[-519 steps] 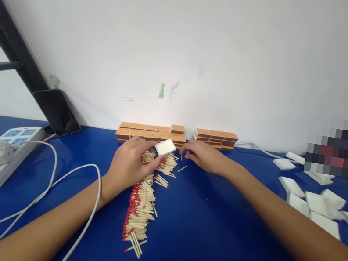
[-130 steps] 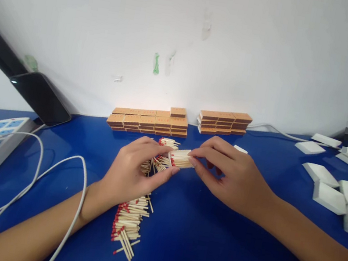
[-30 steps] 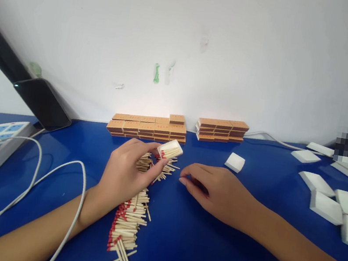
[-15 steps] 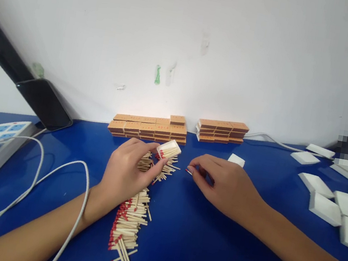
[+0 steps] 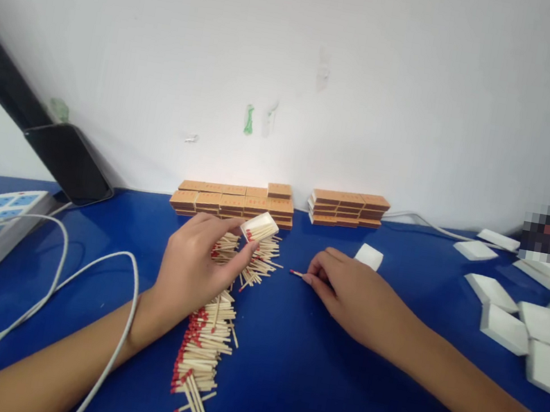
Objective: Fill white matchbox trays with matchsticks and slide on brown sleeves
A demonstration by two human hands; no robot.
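Between thumb and fingers, my left hand (image 5: pixel 200 260) holds a small white matchbox tray (image 5: pixel 269 220), tilted, with several red-headed matches inside. Pinched in the fingertips of my right hand (image 5: pixel 341 280) is a match (image 5: pixel 296 273), its red head pointing left. The right hand is low over the blue table, to the right of the tray. Below and behind my left hand lies a long heap of loose matches (image 5: pixel 207 342), partly hidden by that hand. A smaller heap of matches (image 5: pixel 261 263) spreads under the tray.
Stacked orange matchboxes (image 5: pixel 230 202) line the wall, with a second stack (image 5: pixel 348 208) to the right. White trays (image 5: pixel 505 329) lie scattered at right; one tray (image 5: pixel 369 256) sits behind my right hand. At left are a phone (image 5: pixel 70 163), a power strip (image 5: pixel 16 205) and white cables (image 5: pixel 133 295).
My left hand and the tray have shifted slightly left and up. The match in my right fingertips now shows more of its length. The right hand has moved a little to the right.
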